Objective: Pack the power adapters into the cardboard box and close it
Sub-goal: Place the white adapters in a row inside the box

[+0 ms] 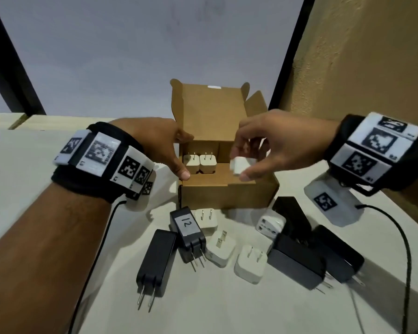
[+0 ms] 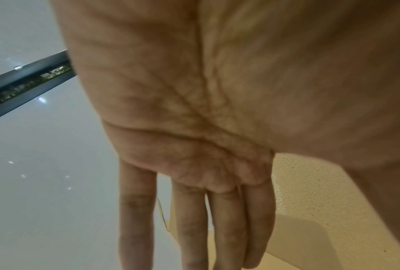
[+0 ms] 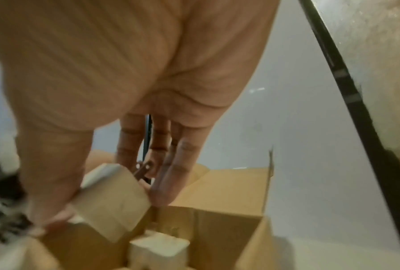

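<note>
The cardboard box (image 1: 227, 194) stands open in the middle of the white table, its lid upright behind. Two white power adapters (image 1: 199, 163) sit side by side in its back left corner, prongs up. My right hand (image 1: 241, 163) pinches a third white adapter (image 1: 238, 167) between thumb and fingers just above the box's opening; the right wrist view shows this adapter (image 3: 112, 202) tilted over the box (image 3: 217, 191), prongs towards the fingers. My left hand (image 1: 179, 156) touches the box's left side, thumb on the front left corner. Its fingers (image 2: 189, 228) are straight.
Several loose adapters lie in front of the box: a black one labelled 12 (image 1: 187, 230), a long black one (image 1: 155, 256), small white cubes (image 1: 251, 263), a white travel adapter (image 1: 270, 225) and black bricks (image 1: 297, 261). A tan wall (image 1: 360, 68) rises at the right.
</note>
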`<action>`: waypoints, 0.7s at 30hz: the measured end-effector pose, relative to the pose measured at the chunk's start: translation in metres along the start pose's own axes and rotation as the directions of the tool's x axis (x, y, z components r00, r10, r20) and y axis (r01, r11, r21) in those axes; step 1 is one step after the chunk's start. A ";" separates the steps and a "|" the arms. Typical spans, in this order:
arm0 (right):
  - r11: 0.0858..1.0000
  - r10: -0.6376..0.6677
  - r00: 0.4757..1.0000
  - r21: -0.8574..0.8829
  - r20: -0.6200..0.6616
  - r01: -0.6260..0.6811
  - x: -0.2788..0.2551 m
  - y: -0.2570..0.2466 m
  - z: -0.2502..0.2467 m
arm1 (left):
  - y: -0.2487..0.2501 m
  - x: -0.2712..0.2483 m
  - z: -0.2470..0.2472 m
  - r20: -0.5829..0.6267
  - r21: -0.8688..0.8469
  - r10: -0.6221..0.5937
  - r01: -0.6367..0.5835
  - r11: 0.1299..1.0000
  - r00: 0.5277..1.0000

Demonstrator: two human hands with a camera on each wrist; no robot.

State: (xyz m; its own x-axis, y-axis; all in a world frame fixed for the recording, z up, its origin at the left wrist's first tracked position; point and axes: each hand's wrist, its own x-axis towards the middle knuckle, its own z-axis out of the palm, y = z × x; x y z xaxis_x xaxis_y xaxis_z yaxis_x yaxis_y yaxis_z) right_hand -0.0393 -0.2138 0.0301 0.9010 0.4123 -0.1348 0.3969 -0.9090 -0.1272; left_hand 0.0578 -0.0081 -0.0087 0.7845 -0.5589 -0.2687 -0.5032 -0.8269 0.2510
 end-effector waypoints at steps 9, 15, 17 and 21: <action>0.948 0.166 0.972 -0.298 0.167 -0.110 0.075 0.040 0.032 | -0.002 0.006 0.001 -0.015 -0.009 0.002 -0.002 1.000 1.000; 0.947 0.139 0.980 -0.309 0.146 -0.088 0.081 0.036 0.044 | 0.001 0.005 0.000 -0.013 0.018 0.026 -0.025 1.000 1.000; 0.941 0.118 0.982 -0.333 0.148 -0.063 0.079 0.033 0.046 | 0.002 0.005 0.000 -0.016 0.028 0.022 -0.022 0.999 1.000; 0.936 0.119 0.990 -0.342 0.081 -0.084 0.070 0.030 0.036 | 0.007 0.007 0.004 -0.031 0.044 0.004 -0.003 0.999 1.000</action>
State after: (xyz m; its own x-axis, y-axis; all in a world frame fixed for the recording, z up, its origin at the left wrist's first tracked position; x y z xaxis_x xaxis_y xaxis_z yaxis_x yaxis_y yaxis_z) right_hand 0.0296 -0.2100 -0.0187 0.9247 0.3050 -0.2277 0.3552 -0.9065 0.2283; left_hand 0.0583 -0.0180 -0.0124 0.7933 -0.5599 -0.2390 -0.5204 -0.8274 0.2110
